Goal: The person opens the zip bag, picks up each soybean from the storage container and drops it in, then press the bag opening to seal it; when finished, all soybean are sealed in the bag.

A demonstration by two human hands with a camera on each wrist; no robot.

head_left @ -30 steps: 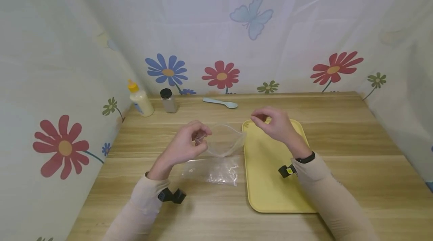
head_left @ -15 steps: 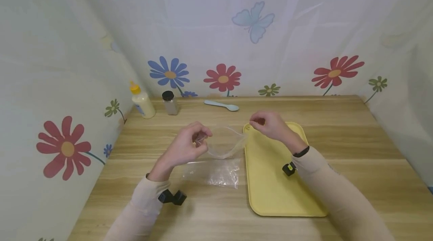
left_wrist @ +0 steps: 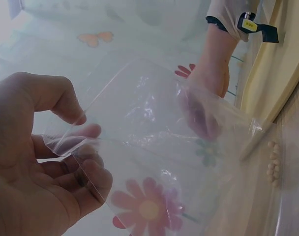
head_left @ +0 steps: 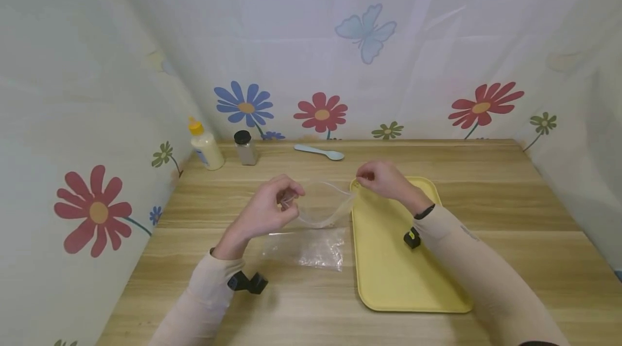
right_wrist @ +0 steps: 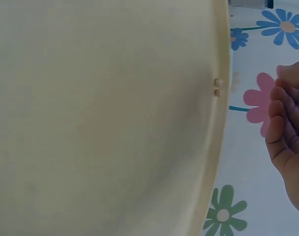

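Note:
My left hand [head_left: 269, 203] pinches the rim of a clear plastic zip bag [head_left: 318, 251] between curled fingers and thumb. The bag hangs with its mouth gaping toward my right hand [head_left: 384, 180]. In the left wrist view, several small beige round pieces, like beans [left_wrist: 273, 164], show through the lower end of the bag. My right hand is raised over the far left corner of the yellow tray [head_left: 403, 259], fingers bent and tips close together; whether anything is between them cannot be seen. A few similar beans [right_wrist: 217, 87] lie by the tray's edge in the right wrist view.
At the back left of the wooden table [head_left: 510, 259] stand a glue-type bottle [head_left: 207, 150] with a yellow cap and a small black-lidded jar [head_left: 245, 150]. A pale blue spoon [head_left: 318, 152] lies toward the back edge. A flowered curtain [head_left: 291, 38] surrounds the table.
My right hand has moved slightly left and down toward the tray corner, its fingertips drawing closer together. The left hand keeps the bag in nearly the same place.

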